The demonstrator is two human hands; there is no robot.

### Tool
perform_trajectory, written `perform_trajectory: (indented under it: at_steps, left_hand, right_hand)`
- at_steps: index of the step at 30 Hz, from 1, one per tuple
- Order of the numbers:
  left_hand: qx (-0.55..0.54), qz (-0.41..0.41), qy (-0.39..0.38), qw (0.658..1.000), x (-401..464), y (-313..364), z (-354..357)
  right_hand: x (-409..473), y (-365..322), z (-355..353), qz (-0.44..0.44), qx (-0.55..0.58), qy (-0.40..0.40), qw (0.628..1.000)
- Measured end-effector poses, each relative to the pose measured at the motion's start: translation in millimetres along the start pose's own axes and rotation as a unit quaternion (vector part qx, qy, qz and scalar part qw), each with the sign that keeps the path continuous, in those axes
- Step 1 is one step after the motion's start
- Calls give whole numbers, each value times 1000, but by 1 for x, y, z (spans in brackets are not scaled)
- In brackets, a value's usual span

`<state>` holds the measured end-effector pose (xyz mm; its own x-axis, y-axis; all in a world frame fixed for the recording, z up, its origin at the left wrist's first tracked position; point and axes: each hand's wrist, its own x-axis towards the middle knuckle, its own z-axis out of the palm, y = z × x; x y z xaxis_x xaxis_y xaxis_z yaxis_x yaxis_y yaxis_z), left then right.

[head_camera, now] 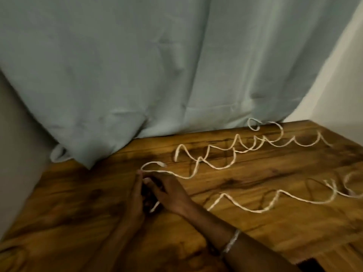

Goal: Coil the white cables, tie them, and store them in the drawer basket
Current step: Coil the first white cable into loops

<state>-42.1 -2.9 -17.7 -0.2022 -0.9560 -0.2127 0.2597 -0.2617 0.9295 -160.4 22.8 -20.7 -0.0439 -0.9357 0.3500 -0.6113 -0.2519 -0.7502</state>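
Observation:
Two white cables lie in loose waves on the wooden table (275, 228). The far cable (216, 166) runs from the back right to my hands. The near cable (275, 197) stretches off the right edge. My left hand (135, 195) stands on its edge with straight fingers, its fingertips by the far cable's looped end. My right hand (170, 193) lies close beside it, fingers curled toward the left hand, and a short bit of white cable shows from under its palm. The picture is blurred, so the grip itself is unclear.
A grey-green curtain (137, 75) hangs behind the table and drapes onto its back left corner. A pale wall (337, 85) rises at the right. A dark gap (314, 266) opens at the table's near right edge. A silver bracelet (231, 241) circles my right wrist.

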Motion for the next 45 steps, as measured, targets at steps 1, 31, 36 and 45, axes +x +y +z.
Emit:
perform_trajectory:
  at_steps: [1, 31, 36, 45]
  left_hand:
    - [-6, -13, -15, 1000, 6, 2, -2]
    - [101, 134, -232, 958, 44, 0, 4]
    - [104, 36, -343, 933, 29, -4, 11]
    - [-25, -77, -428, 900, 20, -7, 12]
  right_hand:
    - [4, 2, 5, -1, 13, 0, 1000]
    - [31, 33, -16, -142, -74, 250, 955]
    - [33, 32, -23, -162, -78, 290, 940]
    - [37, 42, -53, -61, 25, 363, 929]
